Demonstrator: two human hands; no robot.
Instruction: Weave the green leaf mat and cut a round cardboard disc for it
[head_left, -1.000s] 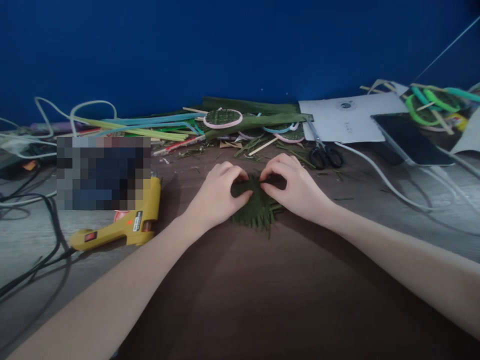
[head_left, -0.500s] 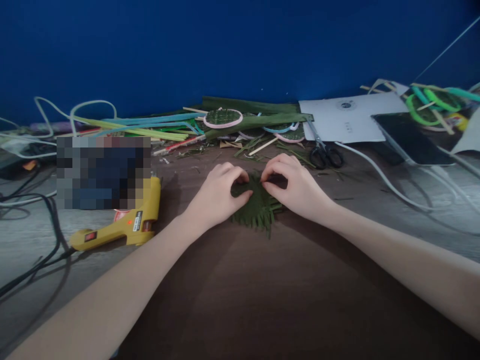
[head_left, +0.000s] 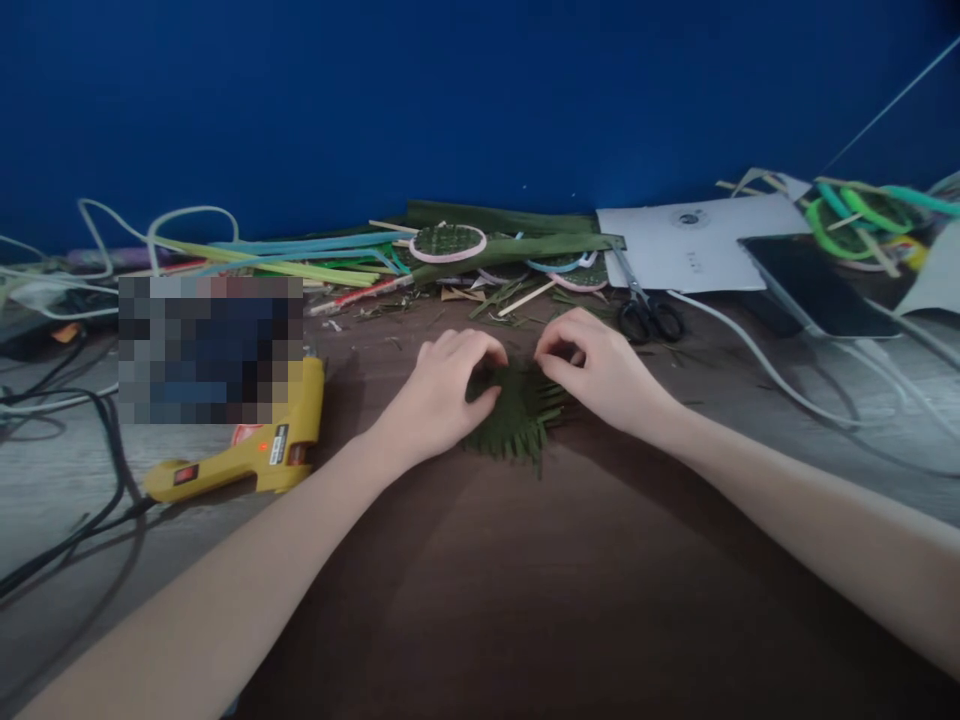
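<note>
The fringed green piece [head_left: 514, 415] lies between your hands and reaches a little nearer you, touching the parted thumb and fingers of your left hand [head_left: 442, 390], just beside your right hand [head_left: 596, 365], whose thumb and fingertip press together (on what, I cannot tell).

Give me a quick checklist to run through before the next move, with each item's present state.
1. Left hand at the fringed green piece: ok, at its left side.
2. Right hand gripping the piece: cannot tell, contact too dark to make out.
3. Scissors apart from both hands: ok, beyond the right hand.
4. Yellow glue gun apart from both hands: ok, off to the left.
5. Table free of scraps: not ok, green scraps lie beyond the hands.
</note>
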